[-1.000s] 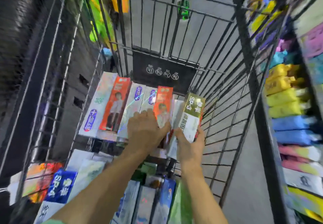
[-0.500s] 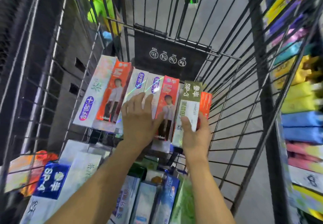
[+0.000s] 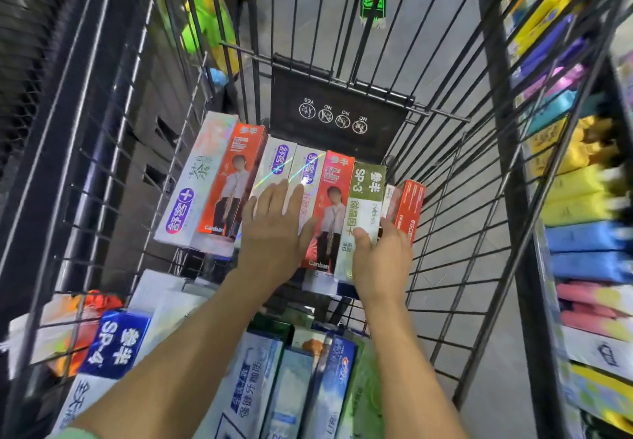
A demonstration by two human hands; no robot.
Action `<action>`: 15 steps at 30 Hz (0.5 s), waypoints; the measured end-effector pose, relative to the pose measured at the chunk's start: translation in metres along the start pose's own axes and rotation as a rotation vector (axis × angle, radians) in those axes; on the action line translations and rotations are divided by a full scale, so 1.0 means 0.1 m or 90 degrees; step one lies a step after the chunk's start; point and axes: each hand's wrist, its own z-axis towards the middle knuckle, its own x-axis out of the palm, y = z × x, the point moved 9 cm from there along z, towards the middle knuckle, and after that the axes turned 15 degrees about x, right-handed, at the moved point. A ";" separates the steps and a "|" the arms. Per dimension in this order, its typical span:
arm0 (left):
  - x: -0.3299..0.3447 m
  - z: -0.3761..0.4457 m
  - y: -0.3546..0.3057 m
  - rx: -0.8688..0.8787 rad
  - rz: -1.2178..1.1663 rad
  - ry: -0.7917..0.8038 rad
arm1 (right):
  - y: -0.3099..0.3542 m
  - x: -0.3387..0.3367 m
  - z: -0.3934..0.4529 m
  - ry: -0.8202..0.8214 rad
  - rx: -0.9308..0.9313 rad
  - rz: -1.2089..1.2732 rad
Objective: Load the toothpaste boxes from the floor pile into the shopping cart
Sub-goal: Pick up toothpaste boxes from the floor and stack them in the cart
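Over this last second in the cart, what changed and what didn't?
The right hand has set the green SP-3 box down into the row, flush beside the pink box; its grip stays on it. The left hand has flattened, fingers straightened, on the silver boxes. The rest of the row is unchanged.

So inside the shopping cart (image 3: 455, 198) there's a row of toothpaste boxes (image 3: 239, 178) standing side by side against the far end. The left hand (image 3: 274, 236) lies flat on the middle boxes, the right hand (image 3: 380, 260) sits at the row's right end. More boxes (image 3: 291, 383) are stacked nearer, below the arms. Shelves (image 3: 582, 198) run along the cart's right.
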 end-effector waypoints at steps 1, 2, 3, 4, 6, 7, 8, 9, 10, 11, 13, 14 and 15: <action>0.03 -0.01 0.01 0.002 -0.016 0.026 | 0.00 0.01 0.00 -0.010 -0.004 -0.010; 0.03 -0.01 0.02 0.006 -0.027 0.050 | 0.00 0.01 -0.02 -0.016 -0.007 -0.026; 0.03 -0.02 0.03 0.013 -0.033 0.075 | 0.02 0.01 -0.03 -0.018 -0.010 -0.043; 0.02 -0.03 0.02 0.022 -0.033 0.100 | 0.03 0.00 -0.05 -0.015 -0.009 -0.065; -0.03 -0.06 -0.03 0.046 -0.031 0.168 | 0.06 -0.03 -0.10 0.000 -0.009 -0.118; -0.05 -0.09 -0.07 0.059 -0.036 0.204 | 0.06 -0.05 -0.13 0.005 -0.010 -0.148; -0.08 -0.12 -0.10 0.073 -0.046 0.233 | 0.08 -0.09 -0.18 0.011 -0.014 -0.176; -0.16 -0.13 -0.14 0.086 -0.061 0.244 | 0.09 -0.13 -0.25 0.016 -0.024 -0.195; -0.27 -0.13 -0.18 0.097 -0.072 0.239 | 0.11 -0.17 -0.33 0.021 -0.037 -0.205; -0.40 -0.12 -0.20 0.102 -0.075 0.225 | 0.13 -0.23 -0.41 0.026 -0.051 -0.207; -0.64 -0.11 -0.24 0.110 -0.082 0.212 | 0.19 -0.36 -0.59 0.039 -0.073 -0.216; -0.75 -0.10 -0.28 0.130 -0.090 0.221 | 0.22 -0.46 -0.69 0.043 -0.083 -0.220; -0.86 -0.10 -0.34 0.159 -0.098 0.229 | 0.24 -0.57 -0.80 0.042 -0.092 -0.215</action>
